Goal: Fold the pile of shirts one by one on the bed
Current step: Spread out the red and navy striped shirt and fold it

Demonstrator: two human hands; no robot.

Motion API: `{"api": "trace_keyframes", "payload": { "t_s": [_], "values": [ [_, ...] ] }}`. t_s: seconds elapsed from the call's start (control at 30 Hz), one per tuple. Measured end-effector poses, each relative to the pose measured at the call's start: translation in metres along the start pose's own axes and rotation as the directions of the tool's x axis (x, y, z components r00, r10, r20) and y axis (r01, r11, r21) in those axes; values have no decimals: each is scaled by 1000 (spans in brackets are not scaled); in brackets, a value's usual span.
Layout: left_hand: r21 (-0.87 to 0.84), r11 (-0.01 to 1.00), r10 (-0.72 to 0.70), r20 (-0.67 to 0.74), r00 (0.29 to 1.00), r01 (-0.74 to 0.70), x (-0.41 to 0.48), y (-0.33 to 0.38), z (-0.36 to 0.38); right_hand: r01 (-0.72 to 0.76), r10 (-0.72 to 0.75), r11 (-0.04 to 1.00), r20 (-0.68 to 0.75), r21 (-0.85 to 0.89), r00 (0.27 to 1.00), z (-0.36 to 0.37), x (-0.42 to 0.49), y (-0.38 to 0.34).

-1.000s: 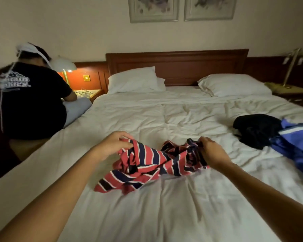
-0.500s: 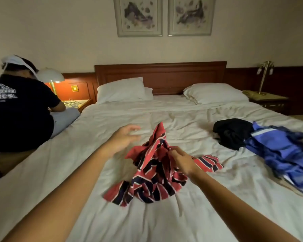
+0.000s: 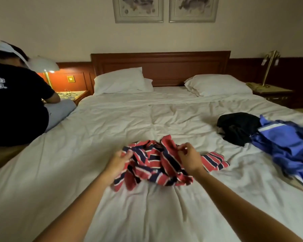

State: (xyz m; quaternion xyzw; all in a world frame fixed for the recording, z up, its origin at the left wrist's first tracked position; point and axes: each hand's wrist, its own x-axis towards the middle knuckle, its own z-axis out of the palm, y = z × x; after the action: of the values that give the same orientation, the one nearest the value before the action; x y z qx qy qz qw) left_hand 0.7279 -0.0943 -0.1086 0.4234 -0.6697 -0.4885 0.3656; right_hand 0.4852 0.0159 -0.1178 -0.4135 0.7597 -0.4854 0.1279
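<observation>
Red striped shirt [image 3: 157, 163] lies bunched on the near middle of the bed [image 3: 147, 215], pinched by curled fingers of left hand [image 3: 118, 162] and right hand [image 3: 189, 158]. Spreading it flat is likely needed next.

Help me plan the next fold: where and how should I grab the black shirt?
On the black shirt, pinch a raised fold at its left side, coming from the left. That side lies free on the sheet, while its right edge meets the blue garment. It is a bunched heap with no collar or hem discernible, so probably lift it and shake it out first.
</observation>
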Motion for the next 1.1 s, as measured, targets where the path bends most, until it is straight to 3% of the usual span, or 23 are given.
{"api": "trace_keyframes", "payload": {
  "t_s": [0.1,0.2,0.3,0.4,0.47,0.53,0.63,0.7,0.8,0.9,1.03,1.1],
  "values": [
    [-169,986,-17,-170,985,-12,25,47,-33,-50,73,963,-76,263,994,-41,22,-25],
    [-167,986,-33,-274,961,-13,41,99,-62,-117,143,861,-15,496,990,-90,34,-59],
    [-137,988,6,-394,919,-65,48,148,-86,-127,129,865,29,485,991,-142,35,-92],
    [-245,958,20,-461,887,-149,46,187,-102,-118,116,860,35,497,993,-183,26,-119],
    [-319,929,19,-465,885,-188,39,208,-105,-93,56,907,103,412,993,-203,18,-133],
    [-404,895,-14,-447,894,-188,29,223,-100,-14,-18,987,196,160,980,-214,7,-143],
    [-474,876,-102,-375,922,-95,6,237,-83,71,-23,978,237,-194,971,-211,-3,-153],
    [-563,825,-141,-284,948,-46,-6,246,-68,113,-76,971,177,-209,981,-201,-5,-164],
    [-670,738,-76,-201,977,-81,-23,276,-56,148,-164,964,53,221,985,-195,-10,-196],
    [-711,639,92,-309,947,-294,-26,320,-63,231,-218,743,-99,628,971,-210,-10,-237],
    [-508,616,368,-491,790,-603,-11,370,-78,289,-221,493,-203,821,954,-238,-5,-261],
    [-427,643,427,-489,760,-636,11,375,-74,285,-193,534,-213,796,958,-239,1,-250]
  ]
}}
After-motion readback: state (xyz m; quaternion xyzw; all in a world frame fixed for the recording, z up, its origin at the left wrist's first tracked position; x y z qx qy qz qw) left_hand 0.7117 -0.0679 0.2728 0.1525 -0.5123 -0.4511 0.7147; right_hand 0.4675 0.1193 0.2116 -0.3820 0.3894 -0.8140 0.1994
